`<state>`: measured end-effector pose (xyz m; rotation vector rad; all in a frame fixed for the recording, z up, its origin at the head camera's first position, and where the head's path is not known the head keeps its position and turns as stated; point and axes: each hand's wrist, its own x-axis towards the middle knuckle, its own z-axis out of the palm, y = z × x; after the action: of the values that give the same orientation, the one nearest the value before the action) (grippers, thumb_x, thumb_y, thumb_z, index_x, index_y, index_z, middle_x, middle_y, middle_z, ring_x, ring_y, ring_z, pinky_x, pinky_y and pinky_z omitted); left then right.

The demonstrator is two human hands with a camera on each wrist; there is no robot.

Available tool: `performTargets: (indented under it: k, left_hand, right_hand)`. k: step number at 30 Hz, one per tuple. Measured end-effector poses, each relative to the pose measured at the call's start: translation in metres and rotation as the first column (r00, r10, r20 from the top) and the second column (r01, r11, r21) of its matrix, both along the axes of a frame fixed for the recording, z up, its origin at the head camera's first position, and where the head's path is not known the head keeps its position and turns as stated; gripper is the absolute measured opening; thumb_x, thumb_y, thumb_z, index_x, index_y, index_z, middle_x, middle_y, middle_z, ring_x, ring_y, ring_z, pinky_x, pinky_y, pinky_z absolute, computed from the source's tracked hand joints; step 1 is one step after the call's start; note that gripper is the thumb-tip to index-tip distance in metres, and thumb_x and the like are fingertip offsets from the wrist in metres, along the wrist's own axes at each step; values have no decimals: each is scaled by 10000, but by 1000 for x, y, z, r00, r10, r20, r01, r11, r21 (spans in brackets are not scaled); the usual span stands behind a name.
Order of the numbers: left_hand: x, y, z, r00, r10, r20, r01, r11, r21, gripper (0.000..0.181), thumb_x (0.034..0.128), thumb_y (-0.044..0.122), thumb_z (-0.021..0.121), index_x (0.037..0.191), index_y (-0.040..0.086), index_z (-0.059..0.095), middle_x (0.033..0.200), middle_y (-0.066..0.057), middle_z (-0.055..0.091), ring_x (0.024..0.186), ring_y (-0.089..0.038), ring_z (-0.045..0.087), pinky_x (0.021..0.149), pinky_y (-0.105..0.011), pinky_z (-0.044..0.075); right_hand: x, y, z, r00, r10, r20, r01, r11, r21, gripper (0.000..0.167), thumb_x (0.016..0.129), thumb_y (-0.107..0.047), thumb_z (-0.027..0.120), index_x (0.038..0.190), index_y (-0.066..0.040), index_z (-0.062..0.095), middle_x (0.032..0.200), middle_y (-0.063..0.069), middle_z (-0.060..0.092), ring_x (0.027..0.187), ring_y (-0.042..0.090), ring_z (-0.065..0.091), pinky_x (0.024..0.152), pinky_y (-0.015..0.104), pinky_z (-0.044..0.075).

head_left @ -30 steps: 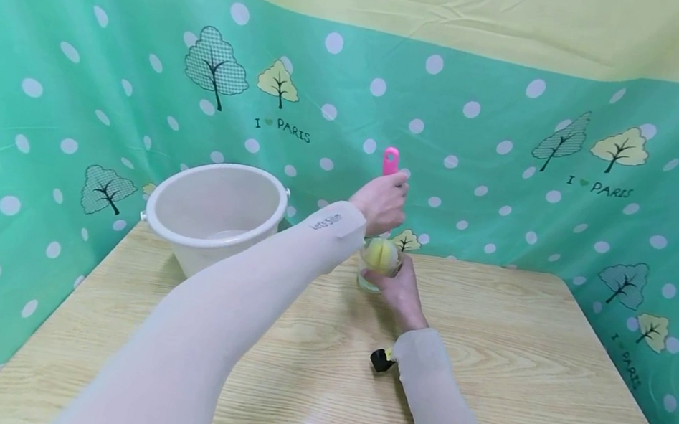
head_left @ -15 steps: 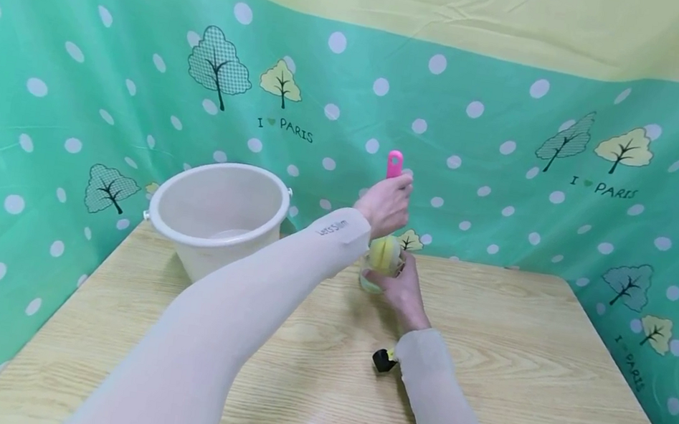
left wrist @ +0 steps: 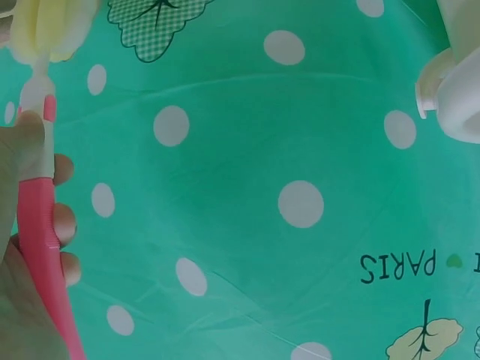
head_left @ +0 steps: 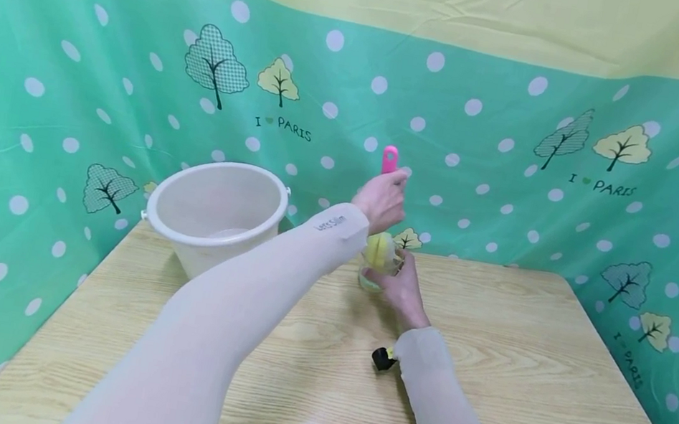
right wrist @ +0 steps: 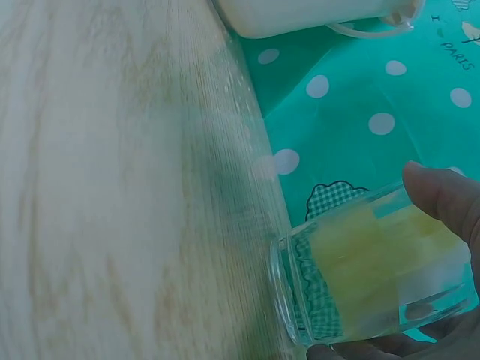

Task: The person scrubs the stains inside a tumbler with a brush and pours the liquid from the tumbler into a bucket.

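The sponge head (head_left: pixel 377 250) has shifted slightly leftward since the earlier frame; the left hand (head_left: pixel 382 202) curls its fingers round the pink handle (left wrist: pixel 45 240), while the right hand (head_left: pixel 404 295) clasps the glass (right wrist: pixel 360 277) between thumb and fingers. The sponge head sits at least partly inside the glass near the far edge of the worktop (head_left: pixel 485 377), so a hard twist could wrench a slick glass loose or tip it.

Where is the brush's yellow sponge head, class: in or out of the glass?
At least partly in: the right wrist view shows the yellow sponge head through the clear glass.
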<state>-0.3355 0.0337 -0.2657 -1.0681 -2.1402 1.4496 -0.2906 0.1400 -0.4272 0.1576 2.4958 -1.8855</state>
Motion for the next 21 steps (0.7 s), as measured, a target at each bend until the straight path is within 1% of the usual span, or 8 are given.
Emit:
performTargets:
  k: [5,11,15,21]
  left_hand:
    - [0,-2,2,999,3,32,-4,1000,16,201,925,270,573,1079,199,681,1006,2,667,956,-205,485,978,-418,214]
    - [1,-4,5,997,6,75,-7,1000,11,230,908,306,591,1098,199,664,1012,-4,653,957,-204,481,974,-409,227]
    - [2,-4,6,996,-10,90,9,1000,2,254,888,335,588,1088,196,659,1020,-4,647,987,-211,477,994,-424,212]
    - [4,-1,6,994,-26,107,27,1000,-4,239,875,299,589,1075,187,656,1021,1,641,989,-208,471,974,-413,237]
  right_hand:
    - [0,0,0,1000,0,11,0,1000,4,1021,727,-320,818,1497,-138,173,1468,139,308,1328,329,327,1090,521,263]
    - [0,0,2,1000,0,22,0,1000,2,1020,718,-335,821,1491,-148,182,1440,131,320,1291,317,356,1069,512,298]
    - [0,0,2,999,-4,31,4,1000,3,1025,711,-323,823,1496,-164,182,1444,136,317,1290,319,358,1066,511,306]
    - [-1,-1,1,1000,-2,31,2,1000,4,999,713,-302,818,1489,-175,200,1407,128,360,1275,311,381,1063,500,314]
